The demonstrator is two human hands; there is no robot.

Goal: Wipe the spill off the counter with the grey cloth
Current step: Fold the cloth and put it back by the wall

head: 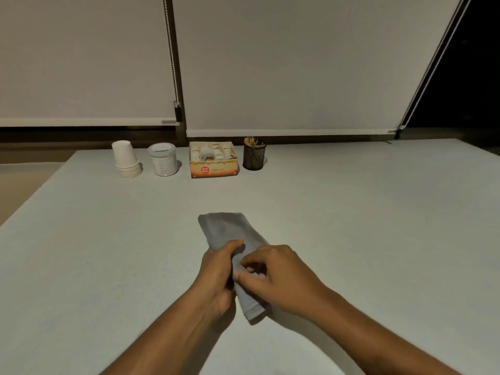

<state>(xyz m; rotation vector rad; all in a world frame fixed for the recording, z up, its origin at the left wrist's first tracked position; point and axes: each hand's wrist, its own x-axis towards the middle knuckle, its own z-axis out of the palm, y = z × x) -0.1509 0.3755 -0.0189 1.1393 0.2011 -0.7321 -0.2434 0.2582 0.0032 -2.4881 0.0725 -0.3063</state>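
Note:
A folded grey cloth (228, 231) lies on the pale counter (351, 226), its long side running from the middle toward me. My left hand (217, 272) grips the cloth's left edge, thumb on top. My right hand (278, 277) pinches the cloth from the right, fingers curled over its near half. The two hands hide the cloth's middle; its near end pokes out below them. I see no spill on the counter.
Along the counter's far edge stand a stack of white paper cups (126, 159), a white lidded tub (163, 159), an open orange box of tea bags (213, 159) and a black mesh cup of wooden sticks (253, 155). Roller blinds hang behind.

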